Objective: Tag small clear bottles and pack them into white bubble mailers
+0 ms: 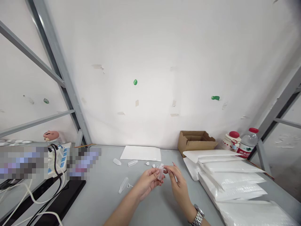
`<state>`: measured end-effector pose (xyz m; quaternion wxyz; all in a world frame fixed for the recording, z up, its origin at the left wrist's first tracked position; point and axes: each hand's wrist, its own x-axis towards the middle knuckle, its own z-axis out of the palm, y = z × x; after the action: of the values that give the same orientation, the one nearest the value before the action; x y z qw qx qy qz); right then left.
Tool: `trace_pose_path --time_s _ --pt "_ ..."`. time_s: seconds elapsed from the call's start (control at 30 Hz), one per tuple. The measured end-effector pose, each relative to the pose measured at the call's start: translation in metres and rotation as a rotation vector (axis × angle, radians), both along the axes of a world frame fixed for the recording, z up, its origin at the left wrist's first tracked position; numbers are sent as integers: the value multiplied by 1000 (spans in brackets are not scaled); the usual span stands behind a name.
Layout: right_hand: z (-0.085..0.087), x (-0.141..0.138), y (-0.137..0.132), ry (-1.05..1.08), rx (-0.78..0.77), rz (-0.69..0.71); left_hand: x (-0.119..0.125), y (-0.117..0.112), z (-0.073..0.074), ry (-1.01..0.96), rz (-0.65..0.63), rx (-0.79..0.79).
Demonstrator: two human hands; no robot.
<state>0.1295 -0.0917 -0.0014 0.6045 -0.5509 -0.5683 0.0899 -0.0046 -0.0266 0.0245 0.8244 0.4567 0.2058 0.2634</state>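
Between the fingers of my left hand a small translucent plastic bottle stands nearly upright. My right hand is closed, with its fingertips pinched at the upper right side of that bottle. Whether they also grip a small part there is too small to tell. Three similar loose bottles lie on the grey table: one bottle at the far left, another bottle beside it, and a nearer bottle. Small white caps lie behind my hands, and a ringed cap lies by the nearer bottle.
A white sheet or flat mailer lies at the back of the table. To the right are a stack of white padded mailers, a cardboard box, a jar and a red-capped water bottle. A power strip with cables sits left.
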Motion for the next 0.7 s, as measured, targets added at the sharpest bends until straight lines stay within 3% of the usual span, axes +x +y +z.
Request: trace_pose_path --time_s 0.7 --pt "1 -3 0 123 -77 -47 4 -3 -4 -37 4 -54"
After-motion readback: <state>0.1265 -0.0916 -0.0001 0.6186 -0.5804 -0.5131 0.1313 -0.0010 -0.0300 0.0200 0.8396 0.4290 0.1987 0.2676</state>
